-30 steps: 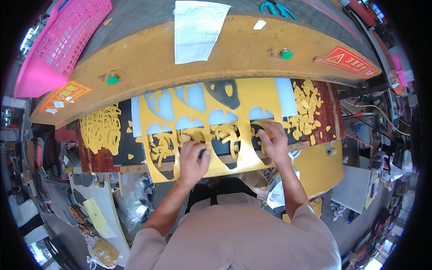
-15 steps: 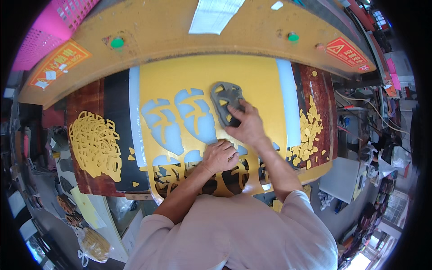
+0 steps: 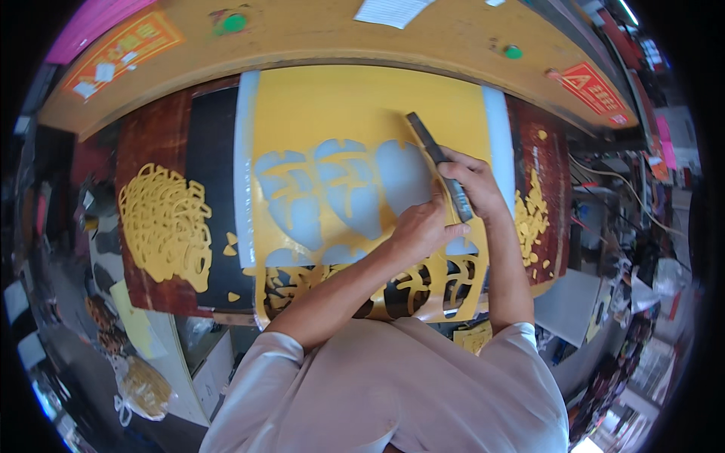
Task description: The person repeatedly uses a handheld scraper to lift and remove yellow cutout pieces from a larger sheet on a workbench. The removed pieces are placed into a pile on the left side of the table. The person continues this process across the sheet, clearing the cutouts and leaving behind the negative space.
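My right hand [image 3: 477,183] grips a dark cutting die [image 3: 428,138], tipped up on its edge above the yellow sheet [image 3: 347,98]. Against the die's underside, my left hand [image 3: 423,226] has its fingers bent; a thin yellow strip shows there, but what the fingers pinch is hidden. Left of the die, a whole sole-shaped opening [image 3: 400,177] in the sheet bares the pale board below. Two more sole-shaped cutouts [image 3: 347,189] beside it still have yellow strips across them. The sheet's near part is a cut-out web [image 3: 408,291] hanging toward me.
A heap of yellow cut pieces [image 3: 162,226] lies on the left of the table, and small yellow scraps [image 3: 531,215] are piled on the right. The machine's wide tan beam [image 3: 302,38], with green buttons, spans the far side. A pink basket [image 3: 98,26] sits at the far left.
The die has been lifted from lying flat and tilted on edge, moving right. My left hand has moved right and up to it. The third sole-shaped opening is now uncovered.
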Demonstrator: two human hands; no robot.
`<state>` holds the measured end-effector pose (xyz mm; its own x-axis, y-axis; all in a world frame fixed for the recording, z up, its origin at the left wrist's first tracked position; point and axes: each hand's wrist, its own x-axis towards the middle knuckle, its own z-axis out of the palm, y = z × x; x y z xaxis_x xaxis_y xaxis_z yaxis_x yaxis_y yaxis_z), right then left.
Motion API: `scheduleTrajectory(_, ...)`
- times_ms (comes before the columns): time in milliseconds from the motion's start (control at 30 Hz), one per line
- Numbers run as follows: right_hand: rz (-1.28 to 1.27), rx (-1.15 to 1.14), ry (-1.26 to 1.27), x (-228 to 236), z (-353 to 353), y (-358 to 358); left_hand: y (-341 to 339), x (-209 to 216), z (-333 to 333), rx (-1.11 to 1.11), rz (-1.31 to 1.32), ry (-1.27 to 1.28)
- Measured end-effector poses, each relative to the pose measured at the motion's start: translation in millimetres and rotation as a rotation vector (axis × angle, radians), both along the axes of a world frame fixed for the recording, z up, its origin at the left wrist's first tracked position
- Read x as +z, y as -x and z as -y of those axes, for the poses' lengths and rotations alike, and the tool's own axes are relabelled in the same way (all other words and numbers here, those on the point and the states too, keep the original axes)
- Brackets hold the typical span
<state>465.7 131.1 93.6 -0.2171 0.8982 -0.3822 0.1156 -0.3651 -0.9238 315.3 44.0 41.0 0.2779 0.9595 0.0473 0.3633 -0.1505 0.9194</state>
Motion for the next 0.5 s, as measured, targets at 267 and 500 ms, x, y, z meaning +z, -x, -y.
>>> scheduleTrajectory(267,-0.063,-0.067,0.143,-5.6,-8.8,-26.8,256.0,23.1,71.5,0.402,0.003,0.885)
scheduleTrajectory(500,-0.211,-0.067,0.120,-12.9,-6.3,-32.9,327.9,10.6,196.9,0.442,0.110,1.032)
